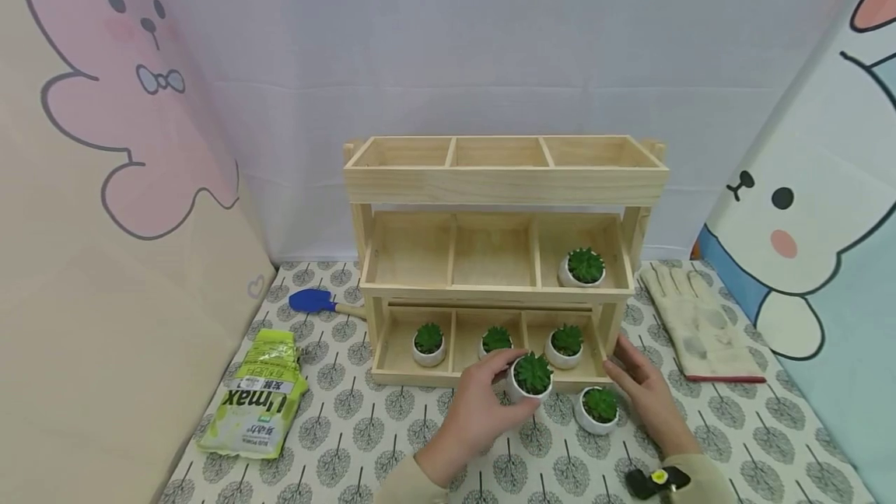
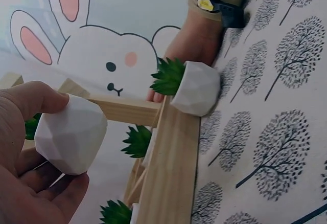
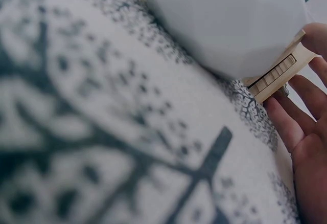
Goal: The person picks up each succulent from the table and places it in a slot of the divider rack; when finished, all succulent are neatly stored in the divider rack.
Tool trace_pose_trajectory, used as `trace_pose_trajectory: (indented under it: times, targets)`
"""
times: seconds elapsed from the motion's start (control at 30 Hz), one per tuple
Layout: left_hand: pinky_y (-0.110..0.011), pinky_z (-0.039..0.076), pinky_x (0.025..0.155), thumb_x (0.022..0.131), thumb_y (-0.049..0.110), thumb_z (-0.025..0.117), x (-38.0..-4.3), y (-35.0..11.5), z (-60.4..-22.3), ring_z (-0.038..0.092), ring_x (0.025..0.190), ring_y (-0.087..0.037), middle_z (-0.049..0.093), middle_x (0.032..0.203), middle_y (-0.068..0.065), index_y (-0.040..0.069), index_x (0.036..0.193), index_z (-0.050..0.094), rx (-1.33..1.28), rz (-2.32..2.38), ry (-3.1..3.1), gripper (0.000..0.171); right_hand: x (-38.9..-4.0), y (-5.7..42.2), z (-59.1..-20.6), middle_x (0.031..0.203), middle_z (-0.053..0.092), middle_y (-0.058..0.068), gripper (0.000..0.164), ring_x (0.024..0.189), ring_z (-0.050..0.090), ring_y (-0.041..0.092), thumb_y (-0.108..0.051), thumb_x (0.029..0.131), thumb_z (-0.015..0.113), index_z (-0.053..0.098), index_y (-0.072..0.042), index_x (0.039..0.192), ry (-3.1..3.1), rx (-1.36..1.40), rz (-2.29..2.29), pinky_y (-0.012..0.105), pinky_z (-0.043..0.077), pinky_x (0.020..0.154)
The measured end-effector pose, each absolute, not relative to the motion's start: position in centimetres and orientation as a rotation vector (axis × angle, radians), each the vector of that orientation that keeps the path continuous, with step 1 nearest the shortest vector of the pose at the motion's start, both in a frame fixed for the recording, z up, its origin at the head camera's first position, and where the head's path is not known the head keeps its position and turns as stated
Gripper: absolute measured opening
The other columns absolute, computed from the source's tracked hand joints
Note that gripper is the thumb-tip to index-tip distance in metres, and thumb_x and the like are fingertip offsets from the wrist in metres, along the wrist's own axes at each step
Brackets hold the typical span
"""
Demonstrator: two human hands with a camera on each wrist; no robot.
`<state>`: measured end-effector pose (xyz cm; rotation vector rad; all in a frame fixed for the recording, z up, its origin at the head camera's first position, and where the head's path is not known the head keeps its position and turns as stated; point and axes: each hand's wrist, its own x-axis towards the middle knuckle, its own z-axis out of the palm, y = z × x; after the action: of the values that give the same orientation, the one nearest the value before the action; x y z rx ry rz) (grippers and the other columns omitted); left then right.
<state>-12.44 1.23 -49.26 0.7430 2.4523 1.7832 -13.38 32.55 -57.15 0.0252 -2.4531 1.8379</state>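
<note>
My left hand (image 1: 479,414) grips a small white faceted pot with a green succulent (image 1: 532,374), thumb on one side and fingers on the other, in front of the wooden rack's (image 1: 505,187) bottom tier. In the left wrist view that white pot (image 2: 73,134) is held off the table. My right hand (image 1: 647,395) rests at the bottom tier's right front corner, fingers fairly straight along its side and thumb by the front. Just left of it, another potted succulent (image 1: 597,409) stands on the cloth. In the right wrist view its white pot (image 3: 230,24) looms close.
The bottom tier holds potted succulents in its left (image 1: 428,344), middle (image 1: 496,339) and right (image 1: 565,345) compartments. Another succulent (image 1: 584,267) sits in the middle tier's right compartment. A green bag (image 1: 259,395) and blue trowel (image 1: 313,301) lie left; work gloves (image 1: 700,325) lie right.
</note>
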Motion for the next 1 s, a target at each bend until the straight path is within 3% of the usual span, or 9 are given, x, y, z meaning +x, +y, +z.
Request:
trace_pose_trajectory:
  times: [0.13, 0.63, 1.0]
  targets:
    - [-0.033, 0.054, 0.101, 0.08, 0.012, 0.09, -13.1, 0.7, -47.8, 0.064, 0.117, -0.015, 0.066, 0.133, 0.0, 0.01, 0.14, 0.064, 0.765, 1.782, 2.483, 0.066, -13.4, 32.5, -57.2, 0.164, 0.031, 0.025, 0.069, 0.125, 0.044, -0.009, -0.019, 0.108, 0.06, 0.024, -0.01, 0.166, -2.449, 0.03, 1.84, 0.008, 0.041, 0.098]
    - [-0.032, 0.054, 0.101, 0.081, 0.007, 0.087, -15.1, -0.3, -43.3, 0.064, 0.117, -0.02, 0.065, 0.134, -0.002, 0.011, 0.141, 0.063, 0.811, 1.899, 2.477, 0.065, -13.5, 32.6, -57.5, 0.164, 0.029, 0.028, 0.069, 0.124, 0.045, -0.012, -0.018, 0.108, 0.06, 0.024, -0.008, 0.166, -2.412, 0.053, 1.882, 0.009, 0.043, 0.097]
    - [-0.031, 0.054, 0.101, 0.084, 0.003, 0.084, -16.4, -0.9, -40.5, 0.064, 0.12, -0.018, 0.065, 0.135, -0.002, 0.009, 0.142, 0.062, 0.836, 1.973, 2.455, 0.062, -13.6, 32.7, -57.6, 0.165, 0.028, 0.025, 0.07, 0.143, 0.042, 0.022, -0.021, 0.108, 0.06, 0.022, -0.012, 0.167, -2.45, 0.023, 1.871, 0.01, 0.043, 0.098]
